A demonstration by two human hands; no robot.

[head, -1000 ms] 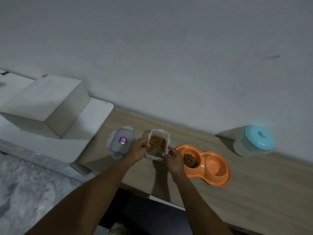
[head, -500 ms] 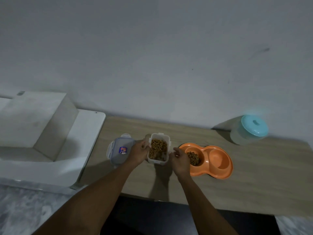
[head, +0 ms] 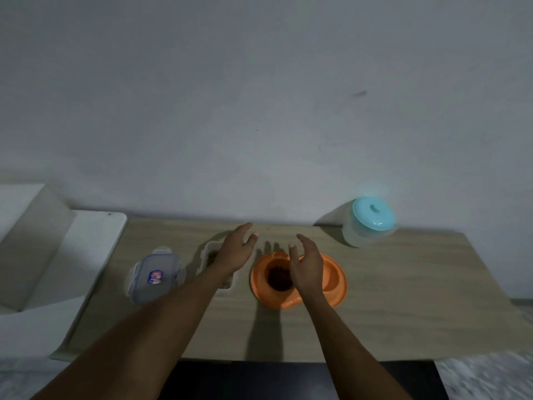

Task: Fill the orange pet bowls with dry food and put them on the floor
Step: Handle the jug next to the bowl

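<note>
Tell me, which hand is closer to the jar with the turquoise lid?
Right. The right hand hovers over the orange pet bowl, left of the jar; the left hand is farther left, above the open food container.

- One small sticker (head: 156,277) sits on top of the clear clip-lock lid (head: 143,294), which lies flat at the left of the wooden table (head: 403,298).
- The sticker is blue with a red and white patch. Its lettering is too blurred and small to read.
- No other writing, number or brand mark is legible.
</note>
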